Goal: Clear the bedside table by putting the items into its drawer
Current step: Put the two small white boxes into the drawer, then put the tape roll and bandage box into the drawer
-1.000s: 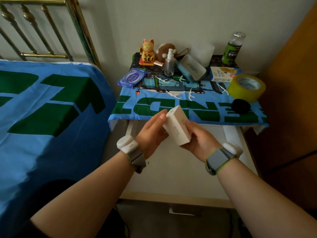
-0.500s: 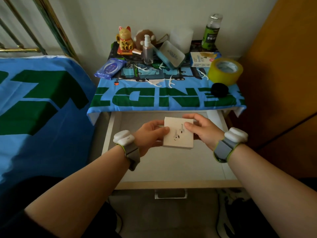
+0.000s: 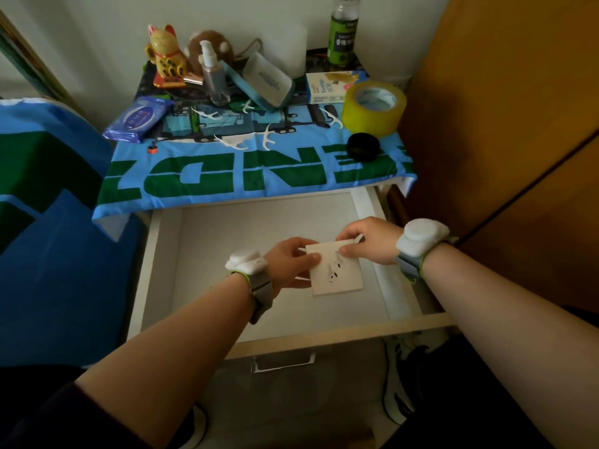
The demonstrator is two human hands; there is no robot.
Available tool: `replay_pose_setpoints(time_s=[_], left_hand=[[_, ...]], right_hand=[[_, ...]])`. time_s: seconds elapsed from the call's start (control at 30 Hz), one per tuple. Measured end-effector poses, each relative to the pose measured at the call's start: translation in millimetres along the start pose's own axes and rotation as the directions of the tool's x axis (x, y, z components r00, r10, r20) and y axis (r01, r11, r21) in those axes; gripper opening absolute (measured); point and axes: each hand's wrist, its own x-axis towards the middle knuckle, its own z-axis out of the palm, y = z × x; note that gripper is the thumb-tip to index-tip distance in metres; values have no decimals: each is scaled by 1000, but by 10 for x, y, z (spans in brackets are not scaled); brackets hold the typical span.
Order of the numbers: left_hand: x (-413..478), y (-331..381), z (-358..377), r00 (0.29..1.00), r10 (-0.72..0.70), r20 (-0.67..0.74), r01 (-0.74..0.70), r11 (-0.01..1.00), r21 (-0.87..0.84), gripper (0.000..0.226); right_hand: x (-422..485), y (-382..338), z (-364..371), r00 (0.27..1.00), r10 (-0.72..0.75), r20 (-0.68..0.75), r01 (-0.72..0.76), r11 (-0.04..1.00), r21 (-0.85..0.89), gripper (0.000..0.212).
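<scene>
The bedside table [image 3: 246, 176], draped in a blue and green cloth, stands beyond both hands. Its drawer [image 3: 155, 254] is pulled out right beneath them, with nothing showing inside but what they carry. The left hand [image 3: 288, 264] has its thumb and curled fingers on the left edge of a flat white box [image 3: 337, 273], and the right hand [image 3: 369, 239] pinches the far right corner. The box lies between the two hands, low inside the drawer, though I can't tell whether it touches the bottom yet. It looks to me like the first item going in, so nearly everything is left. Past the fingertips the cloth is crowded. A yellow tape roll [image 3: 374, 108] sits ahead of the right hand, with a teal case [image 3: 265, 81], a green bottle [image 3: 343, 30] and a small carton [image 3: 327, 87] behind it. Ahead of the left hand are a wipes pack [image 3: 139, 118], a gold cat figurine [image 3: 165, 55] and a spray bottle [image 3: 214, 76]. Nearest the hands are a black round thing [image 3: 363, 146] and scattered white floss picks [image 3: 236, 142].
</scene>
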Motion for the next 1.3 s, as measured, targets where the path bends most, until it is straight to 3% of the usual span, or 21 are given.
replay_pose_setpoints(time_s=[0.1, 0.43, 0.8, 0.93, 1.03, 1.17, 1.3], left_hand=[[119, -112, 148, 997, -75, -4, 75, 994, 78, 32], [516, -398, 575, 963, -268, 13, 255, 929, 270, 29], [701, -565, 526, 975, -177, 134, 34, 715, 698, 43], [670, -398, 460, 996, -33, 86, -46, 625, 779, 42], [573, -147, 378, 984, 177, -3, -123, 692, 712, 35], [365, 238, 229, 896, 432, -107, -293, 754, 588, 28], [246, 612, 50, 749, 635, -188, -451, 697, 558, 29]], right_hand=[[-6, 29, -35, 1000, 13, 16, -10, 989, -150, 32], [-12, 156, -77, 999, 43, 7, -40, 972, -232, 34], [38, 210, -17, 1000, 3, 28, 3, 982, -190, 39], [80, 195, -49, 1000, -15, -4, 14, 983, -184, 41], [102, 158, -125, 996, -42, -83, 29, 989, -145, 40], [94, 66, -269, 962, -121, -243, 113, 992, -47, 34], [128, -50, -430, 852, -177, -493, 224, 974, 38, 22]])
